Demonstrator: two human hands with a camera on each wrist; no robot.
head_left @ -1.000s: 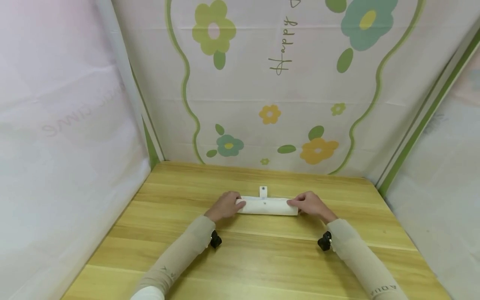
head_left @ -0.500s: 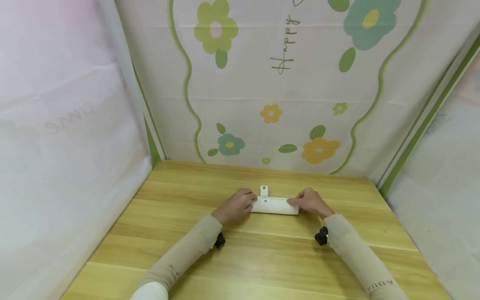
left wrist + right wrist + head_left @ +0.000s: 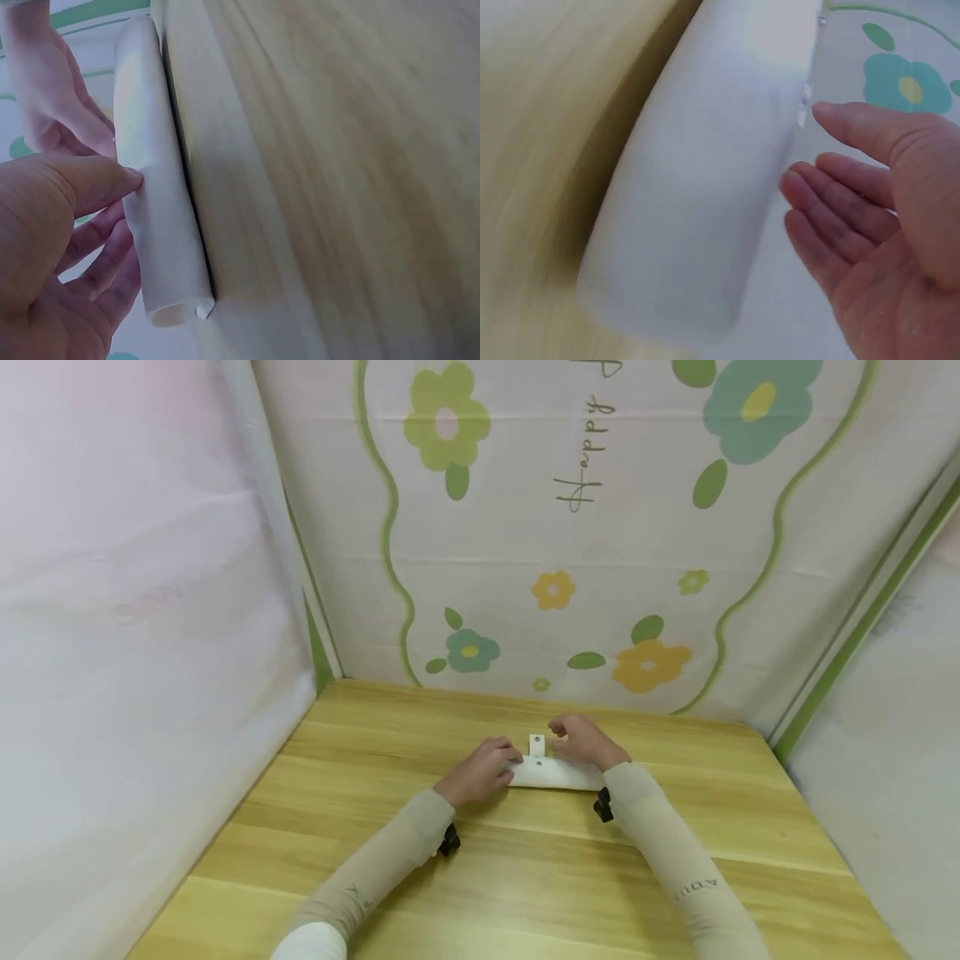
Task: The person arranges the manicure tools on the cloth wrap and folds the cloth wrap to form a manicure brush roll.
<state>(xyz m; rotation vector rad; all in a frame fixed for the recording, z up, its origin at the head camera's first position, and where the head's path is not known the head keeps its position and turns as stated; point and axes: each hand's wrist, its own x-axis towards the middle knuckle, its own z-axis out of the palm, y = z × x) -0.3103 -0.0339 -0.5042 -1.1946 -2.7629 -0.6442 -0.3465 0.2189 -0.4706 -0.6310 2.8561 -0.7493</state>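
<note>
A white rolled-up sheet point(image 3: 558, 774), tube-like with an open end in the left wrist view, lies crosswise on the wooden table. From its far side a short white strap point(image 3: 537, 744) with a metal snap sticks out, and another snap shows on the roll. My left hand point(image 3: 482, 771) holds the roll's left part, thumb point(image 3: 112, 180) on top and fingers curled along the far side. Just behind the right part is my right hand point(image 3: 587, 742), near the strap. Its fingers point(image 3: 832, 202) are loosely bent, apart from the roll, and hold nothing.
The wooden table point(image 3: 525, 877) reaches back to a white cloth wall point(image 3: 480, 527) printed with flowers. Cloth walls also stand at the left point(image 3: 150, 652) and right point(image 3: 885, 760). A small black camera is on each wrist.
My left hand has slid right along the roll toward the strap. My right hand has let go of the roll's right end and moved left and away from me, beside the strap.
</note>
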